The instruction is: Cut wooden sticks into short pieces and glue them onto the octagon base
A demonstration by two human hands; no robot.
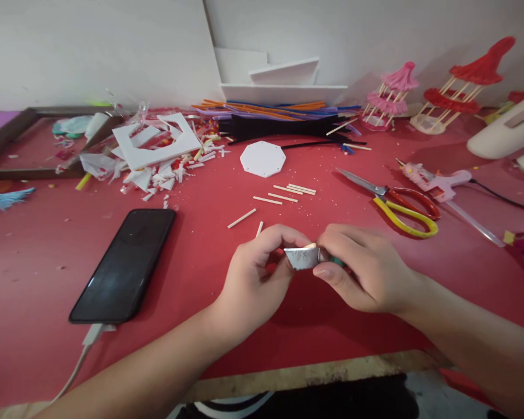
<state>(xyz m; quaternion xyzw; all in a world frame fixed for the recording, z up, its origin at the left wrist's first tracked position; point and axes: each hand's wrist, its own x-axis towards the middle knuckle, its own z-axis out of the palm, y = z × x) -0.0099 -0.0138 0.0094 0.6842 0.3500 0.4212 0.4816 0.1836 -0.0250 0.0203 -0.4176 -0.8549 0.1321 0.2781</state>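
Right hand (367,265) gripping green-handled blade (302,259); left hand (255,276) pinched on pale stick (311,246), mostly hidden, probably bracing it against edge. Short wooden sticks (283,198) just beyond, within easy reach; octagonal white board (262,158) behind.

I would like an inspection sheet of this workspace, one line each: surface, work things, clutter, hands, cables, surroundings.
Surface: red table, flecked with white.
Work things: loose short sticks, with a many-sided white board beyond them.
Clutter: pile of white scraps at far left; phone at left; scissors beside a glue gun at right.
Hands: right hand holds a metal blade; left hand is at the blade's other end, its grip partly hidden.
Cables: white cable plugged into the phone; black cord running from the glue gun.
Surroundings: white boards stand by the wall; pink stick model and red stick model at far right.
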